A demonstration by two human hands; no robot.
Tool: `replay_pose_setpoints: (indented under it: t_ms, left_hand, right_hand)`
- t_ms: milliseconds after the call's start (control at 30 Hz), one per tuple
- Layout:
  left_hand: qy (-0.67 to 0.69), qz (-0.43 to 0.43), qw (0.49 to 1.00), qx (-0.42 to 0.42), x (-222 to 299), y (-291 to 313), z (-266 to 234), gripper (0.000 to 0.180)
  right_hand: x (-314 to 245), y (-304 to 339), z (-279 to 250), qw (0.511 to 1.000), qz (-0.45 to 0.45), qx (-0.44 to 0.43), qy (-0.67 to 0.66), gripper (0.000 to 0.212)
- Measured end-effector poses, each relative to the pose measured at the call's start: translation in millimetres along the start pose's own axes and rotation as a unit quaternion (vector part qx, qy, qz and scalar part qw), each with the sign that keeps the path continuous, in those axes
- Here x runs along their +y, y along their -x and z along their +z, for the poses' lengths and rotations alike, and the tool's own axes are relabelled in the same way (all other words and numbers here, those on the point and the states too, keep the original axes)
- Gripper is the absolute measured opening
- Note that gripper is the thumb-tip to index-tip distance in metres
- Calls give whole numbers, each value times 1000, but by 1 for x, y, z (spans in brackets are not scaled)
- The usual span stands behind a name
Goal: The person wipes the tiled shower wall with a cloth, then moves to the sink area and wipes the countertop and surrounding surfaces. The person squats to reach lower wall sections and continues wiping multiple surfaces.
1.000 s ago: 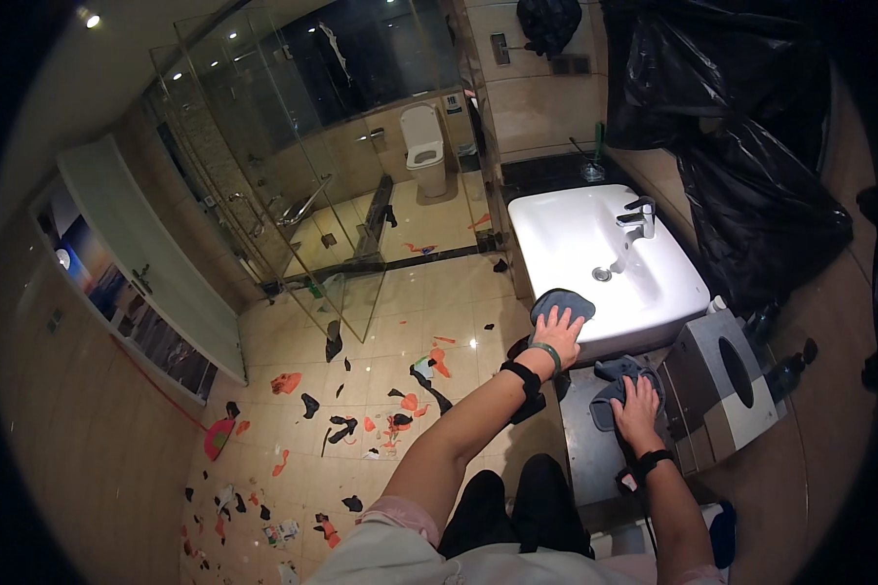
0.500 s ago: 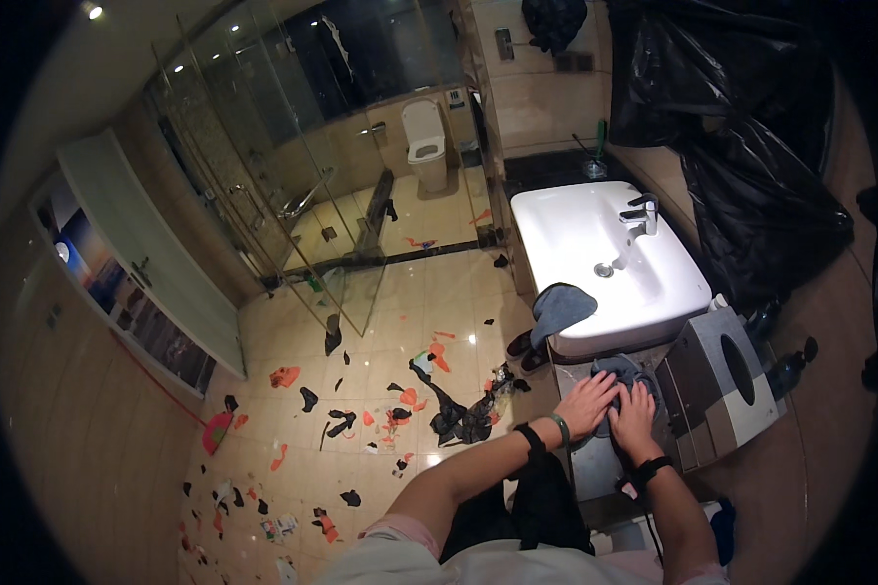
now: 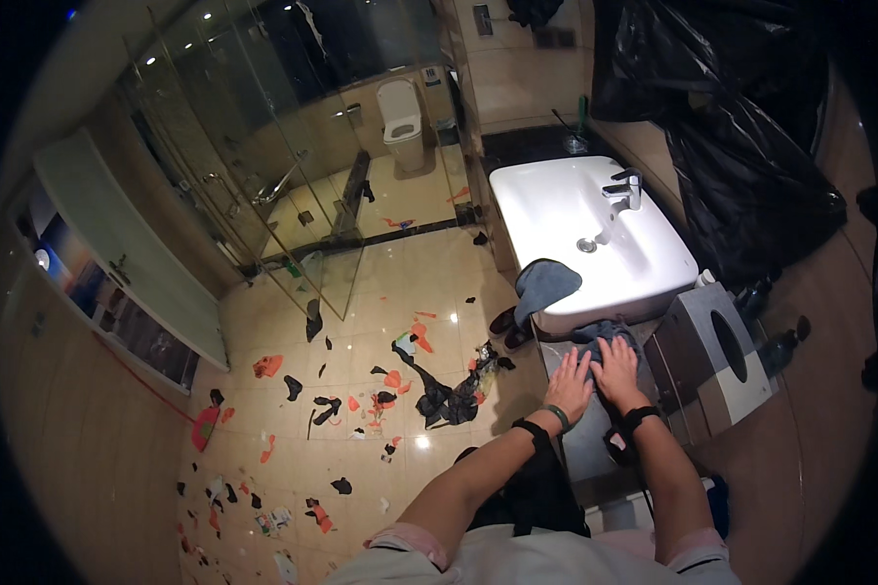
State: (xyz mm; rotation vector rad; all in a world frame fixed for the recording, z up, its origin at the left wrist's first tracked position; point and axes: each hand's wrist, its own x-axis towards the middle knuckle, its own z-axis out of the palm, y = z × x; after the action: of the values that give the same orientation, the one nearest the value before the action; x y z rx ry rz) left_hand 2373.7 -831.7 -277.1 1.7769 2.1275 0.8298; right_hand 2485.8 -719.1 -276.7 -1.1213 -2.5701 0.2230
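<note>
A dark grey cloth lies bunched on the grey counter, close to the near side of the white washbasin. My left hand lies with fingers stretched toward it, the tips at its near edge. Beside it, my right hand rests with spread fingers on the cloth's right part. Both hands are open and press from above, gripping nothing. A second grey cloth hangs over the basin's near left corner.
To the right stands a silver-grey tissue box, with dark bottles behind it. Black plastic sheeting covers the wall. Torn black and orange scraps litter the floor. A glass door stands ajar; a red dustpan lies left.
Both hands have slid forward along the counter, and the cloth under them has moved toward the basin. My fingers are straighter now. The whole view has shifted slightly.
</note>
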Motion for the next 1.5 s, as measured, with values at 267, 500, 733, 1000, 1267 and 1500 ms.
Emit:
replay_pose_setpoints:
  t_ms: [267, 500, 733, 1000, 1267, 1500]
  left_hand:
    - [-6, 12, 1000, 27, -5, -1, 8, 55]
    - [-137, 7, 991, 13, -1, 0, 7, 57]
    - [-7, 4, 1000, 11, -1, -3, 5, 59]
    - [5, 16, 1000, 26, -10, -5, 8, 59]
    - [14, 39, 994, 97, -23, 25, -12, 51]
    - [-66, 160, 984, -44, -4, 88, -15, 53]
  right_hand:
    - [-19, 42, 8, 992, -120, -22, -23, 49]
    - [10, -6, 6, 999, 4, 48, 0, 54]
    - [2, 26, -4, 997, -72, -11, 18, 53]
    - [3, -11, 1, 999, 40, -4, 1, 59]
    - [-60, 39, 5, 981, -191, -21, -35, 50]
    - [-54, 132, -44, 984, -149, -67, -71, 47]
